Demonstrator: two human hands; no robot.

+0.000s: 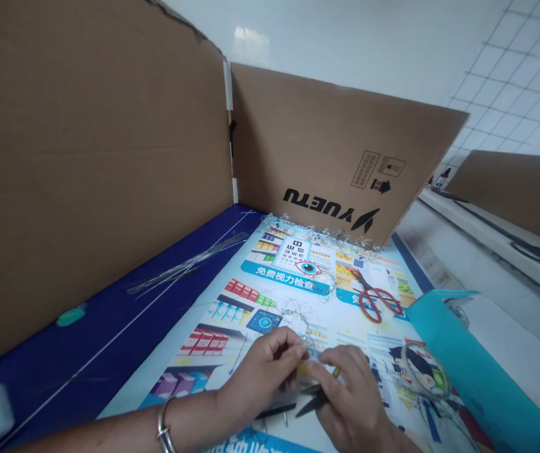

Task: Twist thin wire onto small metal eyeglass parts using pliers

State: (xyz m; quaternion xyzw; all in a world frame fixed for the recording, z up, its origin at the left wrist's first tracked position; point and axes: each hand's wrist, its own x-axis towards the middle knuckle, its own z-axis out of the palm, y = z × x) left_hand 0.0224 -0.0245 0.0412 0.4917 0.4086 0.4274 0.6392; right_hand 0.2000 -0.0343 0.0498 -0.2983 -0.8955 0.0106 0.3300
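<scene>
In the lower middle, my left hand (274, 362) is closed, thumb and fingers pinched together. Loops of thin wire (298, 314) spread out just beyond its fingertips, and the pinch seems to hold that wire. My right hand (352, 396) is curled close beside it, almost touching. From under its fingers sticks a dark pointed blade (313, 402), aimed to the lower left. A yellow bit shows between its fingers; the rest of this bladed tool is hidden. Both hands hover over a printed poster (270, 302) on the table.
Red-handled scissors (377, 301) lie ahead on the right. A turquoise box (477, 365) stands at right, with a wire coil (423, 371) beside it. Straight wires (189, 264) rest on blue cloth. Wire pieces (326, 236) line the back cardboard wall (326, 138); another cardboard wall (95, 145) stands left.
</scene>
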